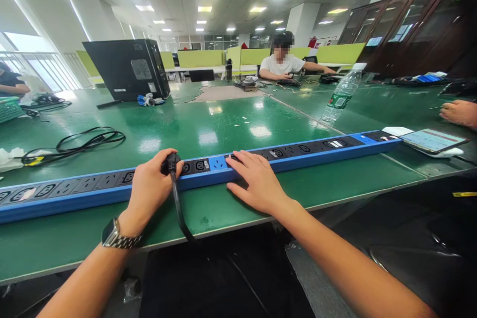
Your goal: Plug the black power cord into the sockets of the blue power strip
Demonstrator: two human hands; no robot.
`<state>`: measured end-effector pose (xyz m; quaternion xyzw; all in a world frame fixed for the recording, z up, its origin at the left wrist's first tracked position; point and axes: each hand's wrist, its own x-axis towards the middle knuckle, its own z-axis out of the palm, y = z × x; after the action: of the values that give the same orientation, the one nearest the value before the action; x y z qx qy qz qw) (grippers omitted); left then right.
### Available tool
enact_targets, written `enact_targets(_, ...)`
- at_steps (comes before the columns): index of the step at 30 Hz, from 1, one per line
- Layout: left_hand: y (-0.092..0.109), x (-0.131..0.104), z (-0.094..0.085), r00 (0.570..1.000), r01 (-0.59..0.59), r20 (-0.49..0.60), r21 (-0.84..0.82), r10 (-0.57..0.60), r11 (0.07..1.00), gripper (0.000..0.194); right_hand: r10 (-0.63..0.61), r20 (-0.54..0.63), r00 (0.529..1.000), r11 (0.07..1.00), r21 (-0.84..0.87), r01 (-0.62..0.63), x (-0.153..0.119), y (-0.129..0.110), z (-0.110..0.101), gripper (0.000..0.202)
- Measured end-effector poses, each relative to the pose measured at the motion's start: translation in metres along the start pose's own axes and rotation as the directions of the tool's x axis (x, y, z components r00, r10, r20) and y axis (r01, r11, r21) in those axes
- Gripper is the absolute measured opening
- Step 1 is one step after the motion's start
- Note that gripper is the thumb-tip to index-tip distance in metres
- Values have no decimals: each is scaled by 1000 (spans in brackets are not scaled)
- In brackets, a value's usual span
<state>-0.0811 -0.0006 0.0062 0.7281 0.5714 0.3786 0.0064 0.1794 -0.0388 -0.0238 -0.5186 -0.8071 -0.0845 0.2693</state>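
Observation:
A long blue power strip (218, 175) with rows of black sockets lies across the green table near its front edge. My left hand (153, 181), with a metal watch (118, 236) on the wrist, grips a black plug (172, 163) at the strip, left of a blue socket. The plug's black cable (179, 208) hangs over the table edge. Whether the plug's pins sit in a socket is hidden. My right hand (255, 179) rests on the strip just right of the blue socket, fingers spread, holding nothing.
A plastic bottle (340, 98), a phone (434, 140) and another person's hand (460, 113) are on the right. A coiled black cable (80, 144) and a black computer case (130, 70) stand left. A person (283, 62) sits across the table (179, 126).

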Motion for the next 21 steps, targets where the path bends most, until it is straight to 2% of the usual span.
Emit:
enact_targets(14, -1, 0, -2, 995, 28, 95, -16, -26, 999, 44, -1, 0, 1000, 1000, -10, 1, 0, 0, 1, 54)
enact_targets(21, 11, -1, -1, 996, 5, 90, 155, -20, 988, 38, -3, -6, 1000, 1000, -6, 3, 0, 1, 1, 53)
